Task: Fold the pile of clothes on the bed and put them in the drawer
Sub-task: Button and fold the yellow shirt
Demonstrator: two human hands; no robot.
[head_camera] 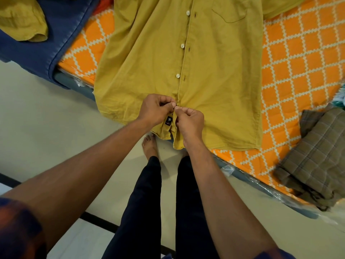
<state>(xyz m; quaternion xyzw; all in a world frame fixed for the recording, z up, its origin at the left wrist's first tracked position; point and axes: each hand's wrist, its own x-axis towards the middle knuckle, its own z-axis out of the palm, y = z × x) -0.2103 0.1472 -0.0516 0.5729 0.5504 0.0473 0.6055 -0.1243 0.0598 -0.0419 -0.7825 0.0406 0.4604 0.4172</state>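
Left hand and right hand: fingers pinching the placket of the mustard shirt, lying flat, front up, hem overhanging the bed edge.

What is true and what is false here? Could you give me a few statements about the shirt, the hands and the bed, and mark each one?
1. The yellow shirt lies spread out, front up, on the bed. True.
2. The left hand and the right hand both pinch the shirt's front near its bottom hem. True.
3. The shirt is already folded into a neat square. False: it lies unfolded at full length.
4. The sheet is plain white. False: it is orange with a white diamond pattern.
5. A brown checked cloth lies on the bed to the right of the shirt. True.
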